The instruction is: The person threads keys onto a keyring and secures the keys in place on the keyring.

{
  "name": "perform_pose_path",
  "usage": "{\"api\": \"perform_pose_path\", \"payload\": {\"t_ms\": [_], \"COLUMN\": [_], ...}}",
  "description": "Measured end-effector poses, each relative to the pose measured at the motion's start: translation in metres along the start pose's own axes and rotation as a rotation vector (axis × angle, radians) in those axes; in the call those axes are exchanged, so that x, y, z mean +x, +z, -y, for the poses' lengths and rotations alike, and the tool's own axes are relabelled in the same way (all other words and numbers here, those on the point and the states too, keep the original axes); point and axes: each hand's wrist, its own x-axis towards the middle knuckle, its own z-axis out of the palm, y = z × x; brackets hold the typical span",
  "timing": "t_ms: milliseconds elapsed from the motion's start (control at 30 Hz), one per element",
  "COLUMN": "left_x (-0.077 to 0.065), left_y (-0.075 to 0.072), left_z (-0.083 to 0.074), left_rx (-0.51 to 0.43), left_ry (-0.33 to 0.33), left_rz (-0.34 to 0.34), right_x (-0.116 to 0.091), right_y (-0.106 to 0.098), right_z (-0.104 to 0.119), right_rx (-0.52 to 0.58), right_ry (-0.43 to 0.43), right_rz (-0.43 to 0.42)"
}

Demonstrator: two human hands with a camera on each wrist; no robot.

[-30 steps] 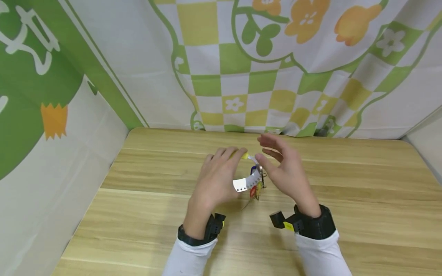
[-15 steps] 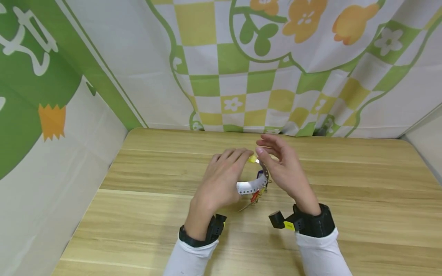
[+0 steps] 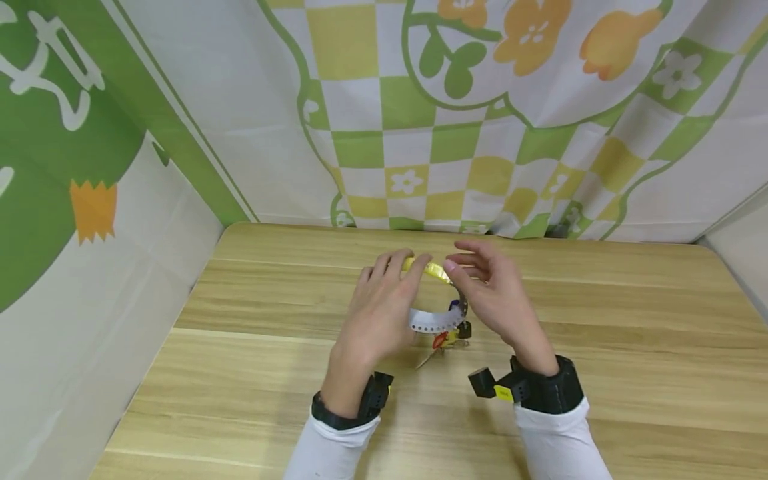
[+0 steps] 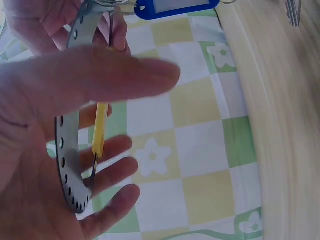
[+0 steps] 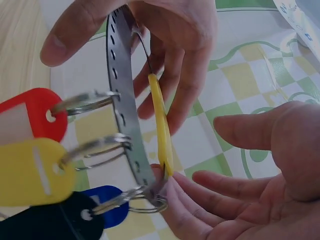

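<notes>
My left hand (image 3: 378, 310) holds a round metal key ring (image 3: 432, 321), a flat band pierced with holes, with a yellow sleeve (image 3: 435, 270) along its far side. In the left wrist view the thumb (image 4: 145, 75) crosses in front of the band, the fingers behind. My right hand (image 3: 501, 303) is at the ring's right side; in the right wrist view its fingertips are at the band's lower end, with the thumb (image 5: 245, 131) apart. Split rings on the band carry red (image 5: 42, 102), yellow (image 5: 20, 170), black (image 5: 55, 220) and blue (image 5: 114, 200) key tags.
A wood-grain table (image 3: 630, 347) lies below both hands. Behind it hangs a green, yellow and white checked curtain (image 3: 456, 143), and a printed cloth (image 3: 174, 240) covers the left side. A metal key end (image 4: 294, 10) shows at the left wrist view's upper right.
The key ring has turned in the left hand, so more of the yellow sleeve shows. The band reaches further right, and the tags have swung. The right hand stays close to the ring.
</notes>
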Motion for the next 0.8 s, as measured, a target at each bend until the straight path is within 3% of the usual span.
{"api": "perform_pose_path", "payload": {"t_ms": [800], "left_x": [0.0004], "left_y": [0.0018], "left_z": [0.0048], "left_rx": [-0.039], "left_ry": [-0.186], "left_rz": [-0.112], "right_x": [-0.0001], "right_y": [-0.0002], "right_z": [-0.0056], "right_rx": [-0.143], "right_ry": [-0.071], "right_rz": [0.045]}}
